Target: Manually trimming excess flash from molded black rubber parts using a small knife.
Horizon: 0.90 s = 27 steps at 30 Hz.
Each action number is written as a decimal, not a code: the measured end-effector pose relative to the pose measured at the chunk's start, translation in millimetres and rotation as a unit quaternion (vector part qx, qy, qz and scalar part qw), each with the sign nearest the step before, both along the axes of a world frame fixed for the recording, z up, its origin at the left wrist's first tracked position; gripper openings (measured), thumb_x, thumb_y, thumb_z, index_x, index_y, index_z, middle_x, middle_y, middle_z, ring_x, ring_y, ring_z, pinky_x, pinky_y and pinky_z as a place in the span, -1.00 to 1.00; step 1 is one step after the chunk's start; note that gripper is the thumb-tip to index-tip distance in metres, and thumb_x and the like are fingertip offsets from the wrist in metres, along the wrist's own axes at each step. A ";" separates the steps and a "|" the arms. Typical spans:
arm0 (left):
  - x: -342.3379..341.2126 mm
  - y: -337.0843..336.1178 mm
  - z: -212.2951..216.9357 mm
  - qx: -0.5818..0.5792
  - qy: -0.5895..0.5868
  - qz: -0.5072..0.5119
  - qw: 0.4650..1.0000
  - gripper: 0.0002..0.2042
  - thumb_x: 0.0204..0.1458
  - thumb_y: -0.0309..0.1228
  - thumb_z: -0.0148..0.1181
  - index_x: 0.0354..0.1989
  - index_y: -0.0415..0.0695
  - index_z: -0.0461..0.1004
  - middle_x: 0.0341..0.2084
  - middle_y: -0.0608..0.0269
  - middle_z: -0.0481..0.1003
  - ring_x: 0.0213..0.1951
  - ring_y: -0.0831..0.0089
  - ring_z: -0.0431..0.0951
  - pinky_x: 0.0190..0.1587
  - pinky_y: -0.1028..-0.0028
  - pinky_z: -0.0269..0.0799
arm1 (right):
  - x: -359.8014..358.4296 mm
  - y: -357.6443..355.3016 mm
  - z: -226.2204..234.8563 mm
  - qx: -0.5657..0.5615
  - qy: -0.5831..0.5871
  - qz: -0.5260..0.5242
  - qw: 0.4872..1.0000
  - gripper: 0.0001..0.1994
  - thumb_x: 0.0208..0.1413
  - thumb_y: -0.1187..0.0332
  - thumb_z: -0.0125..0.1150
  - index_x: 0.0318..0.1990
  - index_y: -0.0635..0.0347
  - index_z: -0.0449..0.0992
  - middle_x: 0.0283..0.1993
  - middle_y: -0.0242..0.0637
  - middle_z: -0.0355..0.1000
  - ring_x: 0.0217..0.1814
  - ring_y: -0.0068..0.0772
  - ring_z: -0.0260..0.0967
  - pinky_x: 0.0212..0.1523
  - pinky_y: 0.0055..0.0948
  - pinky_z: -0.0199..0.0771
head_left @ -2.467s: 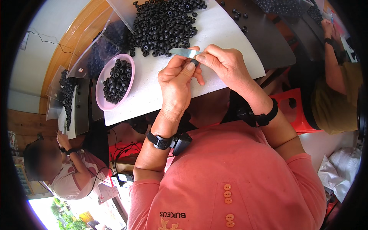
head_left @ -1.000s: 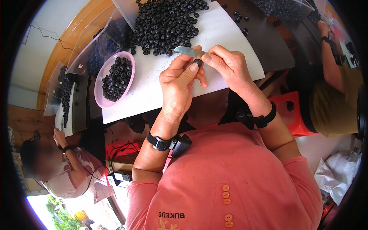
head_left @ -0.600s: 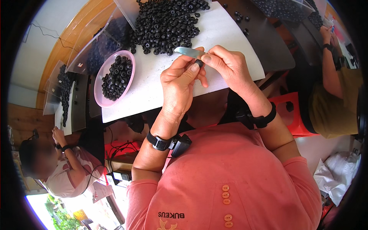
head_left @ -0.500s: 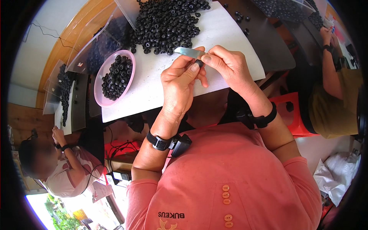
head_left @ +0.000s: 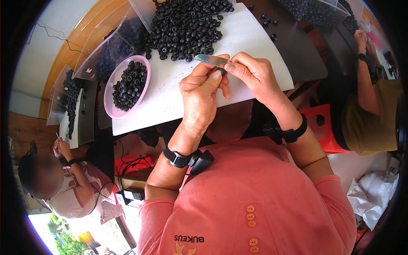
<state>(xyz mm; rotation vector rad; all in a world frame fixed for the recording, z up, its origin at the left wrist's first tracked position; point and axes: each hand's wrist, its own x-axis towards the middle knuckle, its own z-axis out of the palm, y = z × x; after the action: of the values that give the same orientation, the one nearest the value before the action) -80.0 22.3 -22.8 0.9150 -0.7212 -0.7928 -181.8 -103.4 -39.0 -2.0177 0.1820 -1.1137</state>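
Note:
Above the white board (head_left: 255,38), my left hand (head_left: 200,91) pinches one small black ring-shaped part (head_left: 221,71) between thumb and fingers. My right hand (head_left: 254,75) is closed on a knife (head_left: 209,59) whose short blade points left, lying across the top of the black part. The knife's handle is hidden inside my right hand. A large pile of the same black parts (head_left: 187,32) spreads over the board beyond my hands. To the left, a pink oval bowl (head_left: 107,104) holds many more of them.
Clear plastic bins (head_left: 91,63) with black parts stand at the left. Several loose parts (head_left: 267,20) lie on the dark table (head_left: 299,51) at right. One person (head_left: 80,182) works at far left, another (head_left: 369,97) at right beside a red stool (head_left: 324,127).
The knife blade has tilted slightly and shifted a little right over the black part. Both hands keep almost the same place. The co-worker at left has raised their hands a bit.

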 end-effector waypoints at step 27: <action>4.6 2.6 -6.7 -0.012 0.095 -0.023 0.995 -0.87 0.15 -0.68 0.11 -0.15 -0.32 0.49 -0.31 0.08 0.55 -0.37 0.36 0.56 -0.45 0.46 0.54 | -3.2 5.1 3.5 0.005 -0.004 -0.032 0.999 -0.73 0.23 0.25 0.23 -0.43 0.25 0.46 -0.66 -0.28 0.32 -0.65 -0.48 0.27 -0.58 -0.45 0.24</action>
<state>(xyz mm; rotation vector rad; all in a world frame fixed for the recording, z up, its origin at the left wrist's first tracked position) -75.3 24.9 -29.5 0.7925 -0.5857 -0.8971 -185.0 -98.3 -35.6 -2.0108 0.2476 -1.1583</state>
